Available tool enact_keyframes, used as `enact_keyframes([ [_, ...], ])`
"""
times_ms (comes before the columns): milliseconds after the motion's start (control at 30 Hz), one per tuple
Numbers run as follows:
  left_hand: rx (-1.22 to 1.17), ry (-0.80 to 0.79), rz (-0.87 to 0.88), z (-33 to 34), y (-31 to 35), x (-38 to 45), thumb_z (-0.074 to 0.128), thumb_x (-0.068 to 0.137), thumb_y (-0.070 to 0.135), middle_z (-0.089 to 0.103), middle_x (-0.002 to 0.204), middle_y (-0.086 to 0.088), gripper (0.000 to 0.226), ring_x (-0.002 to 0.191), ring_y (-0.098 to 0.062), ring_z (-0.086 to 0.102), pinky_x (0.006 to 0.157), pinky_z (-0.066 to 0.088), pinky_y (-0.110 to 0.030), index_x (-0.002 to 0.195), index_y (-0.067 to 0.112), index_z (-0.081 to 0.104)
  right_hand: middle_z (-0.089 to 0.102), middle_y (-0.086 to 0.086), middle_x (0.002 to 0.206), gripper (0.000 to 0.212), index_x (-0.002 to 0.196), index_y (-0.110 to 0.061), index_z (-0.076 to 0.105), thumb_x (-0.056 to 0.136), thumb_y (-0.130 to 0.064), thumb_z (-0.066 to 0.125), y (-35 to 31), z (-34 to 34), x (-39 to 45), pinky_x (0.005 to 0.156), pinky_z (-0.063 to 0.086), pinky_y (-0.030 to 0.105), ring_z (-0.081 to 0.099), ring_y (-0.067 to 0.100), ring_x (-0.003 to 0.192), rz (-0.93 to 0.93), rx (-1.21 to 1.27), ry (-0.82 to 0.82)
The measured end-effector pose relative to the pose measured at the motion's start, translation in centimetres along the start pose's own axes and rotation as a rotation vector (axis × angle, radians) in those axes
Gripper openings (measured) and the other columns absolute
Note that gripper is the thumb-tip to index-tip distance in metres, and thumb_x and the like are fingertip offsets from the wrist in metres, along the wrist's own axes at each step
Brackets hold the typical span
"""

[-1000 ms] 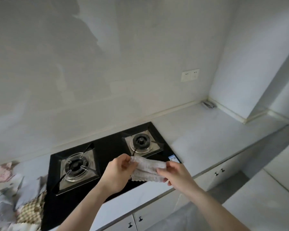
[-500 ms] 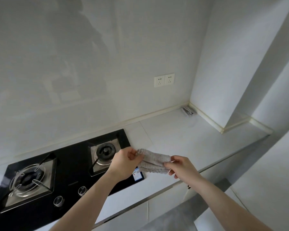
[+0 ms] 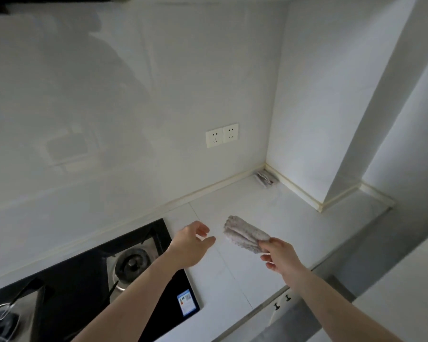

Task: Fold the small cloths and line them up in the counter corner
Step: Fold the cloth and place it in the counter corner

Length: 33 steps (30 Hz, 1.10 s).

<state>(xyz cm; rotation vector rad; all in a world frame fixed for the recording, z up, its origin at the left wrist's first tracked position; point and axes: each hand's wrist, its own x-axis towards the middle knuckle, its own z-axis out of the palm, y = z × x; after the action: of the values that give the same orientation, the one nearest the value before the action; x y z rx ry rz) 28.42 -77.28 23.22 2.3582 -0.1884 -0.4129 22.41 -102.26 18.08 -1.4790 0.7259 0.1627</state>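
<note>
the right hand [image 3: 279, 257] pinches the folded cloth [image 3: 245, 234] by one end only, left hand [image 3: 192, 244] loose-fingered and empty, so the fold could sag apart short of the corner stack [image 3: 266, 178].

Pale grey dotted cloth [image 3: 245, 234], white counter [image 3: 294, 213], black hob [image 3: 79, 280].

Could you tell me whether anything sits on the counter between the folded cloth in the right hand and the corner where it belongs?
Nothing visible does. The folded cloth in the right hand faces bare counter up to the corner, where another cloth already lies.
</note>
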Motion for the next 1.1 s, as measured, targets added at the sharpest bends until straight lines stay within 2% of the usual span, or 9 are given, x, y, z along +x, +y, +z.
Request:
enact_keyframes([
  [100,0.013,-0.032,0.007,0.5,0.6,1.8,0.064,0.095,0.042,0.057,0.122,0.017,0.03,0.106,-0.003,0.059,0.089,0.048,-0.023,0.123,0.032,0.059,0.067,0.01,0.096,0.013,0.105,-0.005,0.067,0.096,-0.014,0.064,-0.2,-1.2,3.7,0.071,0.051,0.033,0.064,0.019,0.08,0.086,0.143,0.043],
  [233,0.037,-0.03,0.006,1.0,1.5,5.2,0.064,0.096,0.04,0.054,0.126,0.015,0.031,0.107,-0.003,0.056,0.086,0.044,-0.02,0.126,0.031,0.058,0.066,0.009,0.099,0.006,0.104,-0.007,0.064,0.098,-0.01,0.062,-1.6,-2.3,9.8,0.067,0.052,0.027,0.063,0.016,0.083,0.172,0.27,0.115],
  [433,0.083,-0.006,-0.03,3.2,3.9,10.7,0.065,0.096,0.038,0.053,0.129,0.01,0.032,0.106,-0.006,0.057,0.086,0.044,-0.022,0.126,0.03,0.059,0.064,0.008,0.08,0.009,0.103,-0.003,0.061,0.095,-0.001,0.059,-3.5,-4.9,19.1,0.058,0.049,0.027,0.062,0.015,0.069,0.179,0.148,0.191],
  [633,0.131,-0.024,-0.047,5.1,6.6,15.6,0.065,0.096,0.038,0.051,0.129,0.008,0.035,0.105,-0.007,0.055,0.085,0.04,-0.021,0.129,0.028,0.059,0.066,0.01,0.073,0.013,0.102,0.001,0.066,0.095,-0.008,0.06,-3.0,-8.5,26.2,0.038,0.043,0.018,0.059,0.015,0.057,0.244,0.014,0.266],
  [733,0.147,-0.036,-0.051,5.8,7.3,17.7,0.065,0.095,0.037,0.051,0.127,0.009,0.033,0.105,-0.007,0.055,0.086,0.04,-0.021,0.127,0.03,0.059,0.066,0.011,0.07,0.019,0.099,0.002,0.067,0.098,-0.014,0.057,-3.4,-9.9,29.7,0.036,0.039,0.016,0.056,0.017,0.052,0.256,-0.047,0.283],
  [867,0.179,-0.048,-0.065,6.2,7.6,19.3,0.064,0.095,0.038,0.05,0.128,0.01,0.036,0.106,-0.007,0.056,0.091,0.043,-0.023,0.129,0.031,0.057,0.062,0.008,0.054,0.017,0.086,0.0,0.061,0.098,-0.011,0.059,-4.0,-10.8,33.3,0.036,0.042,0.018,0.054,0.017,0.05,0.281,-0.019,0.317],
  [967,0.211,-0.046,-0.075,6.0,7.3,20.1,0.063,0.095,0.039,0.051,0.131,0.011,0.038,0.104,-0.006,0.057,0.096,0.046,-0.026,0.131,0.031,0.056,0.054,0.002,0.035,0.023,0.08,-0.002,0.055,0.1,-0.013,0.06,-4.6,-11.0,35.9,0.029,0.037,0.015,0.052,0.013,0.035,0.279,0.073,0.356],
  [1033,0.234,-0.055,-0.087,5.7,6.9,20.5,0.063,0.095,0.04,0.051,0.132,0.012,0.04,0.105,-0.005,0.057,0.098,0.047,-0.027,0.133,0.033,0.054,0.055,0.003,0.038,0.03,0.076,-0.006,0.049,0.103,-0.017,0.057,-5.1,-11.4,37.7,0.029,0.038,0.015,0.052,0.012,0.031,0.258,0.137,0.362],
  [1100,0.263,-0.062,-0.099,5.4,6.5,20.9,0.062,0.095,0.041,0.051,0.132,0.014,0.04,0.107,-0.005,0.055,0.101,0.046,-0.028,0.133,0.034,0.053,0.058,0.002,0.039,0.025,0.079,-0.009,0.049,0.103,-0.014,0.053,-5.9,-11.6,39.2,0.032,0.045,0.017,0.057,0.011,0.033,0.25,0.151,0.328],
])
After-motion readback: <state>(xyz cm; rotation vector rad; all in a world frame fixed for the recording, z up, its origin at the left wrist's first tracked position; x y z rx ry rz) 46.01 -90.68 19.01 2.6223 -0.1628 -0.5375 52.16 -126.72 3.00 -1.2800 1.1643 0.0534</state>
